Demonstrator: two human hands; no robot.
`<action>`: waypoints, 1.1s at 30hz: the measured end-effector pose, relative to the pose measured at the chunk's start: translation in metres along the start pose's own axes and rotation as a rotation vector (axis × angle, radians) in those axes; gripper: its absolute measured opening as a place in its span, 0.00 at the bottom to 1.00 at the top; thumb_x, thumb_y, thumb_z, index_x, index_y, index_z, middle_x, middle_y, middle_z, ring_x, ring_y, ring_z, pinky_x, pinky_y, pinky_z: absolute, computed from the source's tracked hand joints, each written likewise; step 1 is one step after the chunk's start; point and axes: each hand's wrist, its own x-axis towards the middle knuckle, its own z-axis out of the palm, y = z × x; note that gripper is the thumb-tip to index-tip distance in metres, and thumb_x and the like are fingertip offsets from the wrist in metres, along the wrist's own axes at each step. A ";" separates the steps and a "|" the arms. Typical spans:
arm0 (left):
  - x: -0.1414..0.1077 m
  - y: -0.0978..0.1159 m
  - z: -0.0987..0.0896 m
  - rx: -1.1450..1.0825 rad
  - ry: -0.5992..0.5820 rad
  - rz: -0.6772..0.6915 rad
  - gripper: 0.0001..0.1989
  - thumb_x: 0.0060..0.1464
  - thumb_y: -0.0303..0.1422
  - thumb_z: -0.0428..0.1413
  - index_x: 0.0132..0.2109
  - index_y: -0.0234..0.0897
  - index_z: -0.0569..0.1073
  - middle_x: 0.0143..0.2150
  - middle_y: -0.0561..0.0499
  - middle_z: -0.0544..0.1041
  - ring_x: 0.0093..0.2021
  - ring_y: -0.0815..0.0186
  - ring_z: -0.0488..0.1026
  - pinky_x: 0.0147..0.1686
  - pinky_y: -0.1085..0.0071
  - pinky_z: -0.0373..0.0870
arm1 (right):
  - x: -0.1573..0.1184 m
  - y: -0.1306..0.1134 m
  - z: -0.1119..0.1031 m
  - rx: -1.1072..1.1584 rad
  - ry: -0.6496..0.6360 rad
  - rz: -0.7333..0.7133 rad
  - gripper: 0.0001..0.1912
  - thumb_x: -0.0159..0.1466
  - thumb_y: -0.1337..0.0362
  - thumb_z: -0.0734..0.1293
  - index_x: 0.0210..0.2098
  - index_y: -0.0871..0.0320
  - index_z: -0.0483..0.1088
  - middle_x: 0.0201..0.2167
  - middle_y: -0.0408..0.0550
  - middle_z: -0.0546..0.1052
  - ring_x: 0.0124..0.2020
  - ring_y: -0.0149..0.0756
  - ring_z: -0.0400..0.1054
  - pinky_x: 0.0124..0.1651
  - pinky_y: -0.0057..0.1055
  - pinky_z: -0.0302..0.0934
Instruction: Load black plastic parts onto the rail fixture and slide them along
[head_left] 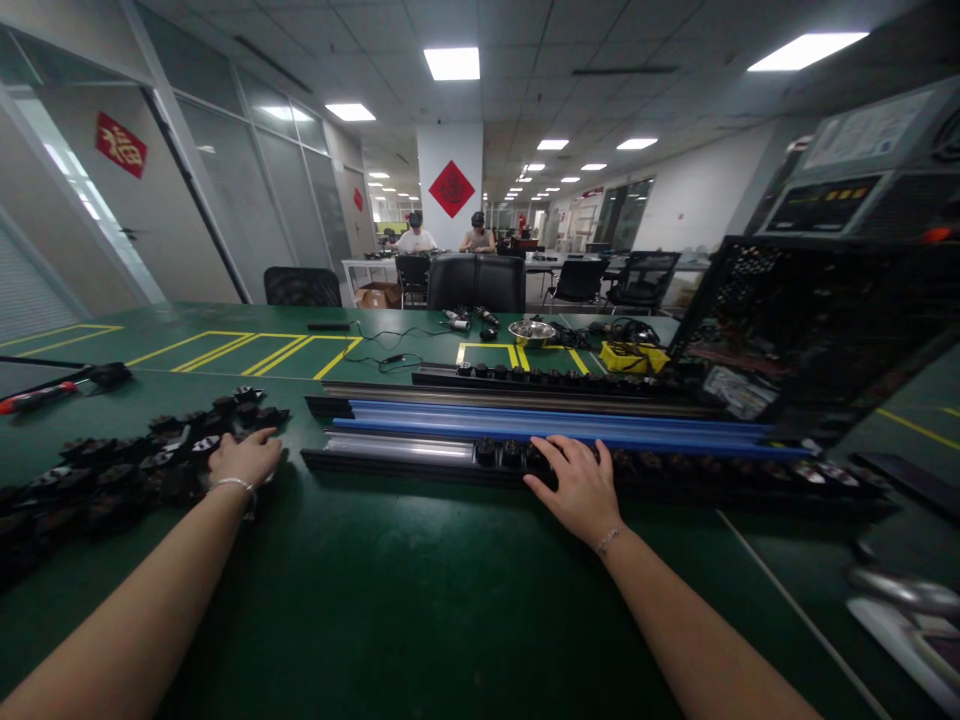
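My left hand (244, 461) reaches over the right end of a pile of small black parts (105, 480). Its visible fingers are apart; the parts hide some fingertips, and I see nothing held. My right hand (581, 487) lies open, fingers spread, over a row of similar black parts (512, 453) seated in a long black rail (375, 464). The left stretch of that rail shows a bare silvery channel (420, 446). Just behind it runs a long blue rail (465, 418). The parts directly beneath my right palm are hidden.
Another black rail (517, 372) with parts lies farther back. An open black computer case (810, 300) stands at right. Behind are a metal bowl (532, 331), a yellow item (634, 358) and cables. A red-handled tool (41, 397) lies left. Two people sit at a distant table.
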 end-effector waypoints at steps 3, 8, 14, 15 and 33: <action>-0.022 0.034 0.002 -0.018 0.010 -0.002 0.22 0.50 0.40 0.48 0.51 0.37 0.67 0.63 0.43 0.53 0.61 0.42 0.49 0.51 0.48 0.56 | 0.000 0.000 0.000 0.000 0.001 0.000 0.23 0.59 0.49 0.58 0.52 0.49 0.63 0.49 0.49 0.68 0.50 0.43 0.59 0.58 0.52 0.36; -0.108 0.120 -0.004 -0.241 0.042 0.620 0.17 0.53 0.34 0.47 0.49 0.33 0.66 0.64 0.43 0.51 0.63 0.58 0.48 0.60 0.62 0.50 | 0.000 0.000 0.000 0.001 0.001 -0.004 0.23 0.59 0.50 0.58 0.52 0.49 0.63 0.49 0.49 0.68 0.50 0.42 0.59 0.58 0.51 0.36; -0.186 0.195 0.011 -0.385 -0.191 0.919 0.24 0.54 0.39 0.47 0.57 0.34 0.58 0.58 0.42 0.63 0.59 0.61 0.58 0.58 0.62 0.55 | 0.000 0.000 0.000 0.018 0.023 -0.003 0.23 0.59 0.50 0.59 0.51 0.49 0.63 0.49 0.50 0.69 0.50 0.43 0.59 0.57 0.51 0.36; -0.188 0.202 0.015 -0.380 -0.194 0.897 0.24 0.54 0.39 0.47 0.57 0.35 0.58 0.57 0.41 0.65 0.58 0.60 0.59 0.57 0.60 0.55 | 0.000 -0.001 0.000 0.016 0.025 -0.004 0.23 0.58 0.50 0.60 0.52 0.49 0.63 0.49 0.50 0.69 0.50 0.43 0.59 0.57 0.51 0.36; -0.177 0.206 0.029 -0.347 -0.150 0.787 0.18 0.51 0.44 0.51 0.48 0.45 0.69 0.56 0.51 0.68 0.58 0.58 0.59 0.57 0.56 0.55 | -0.001 -0.001 0.000 0.022 0.016 0.005 0.23 0.59 0.50 0.59 0.52 0.49 0.63 0.49 0.49 0.68 0.50 0.43 0.59 0.58 0.51 0.36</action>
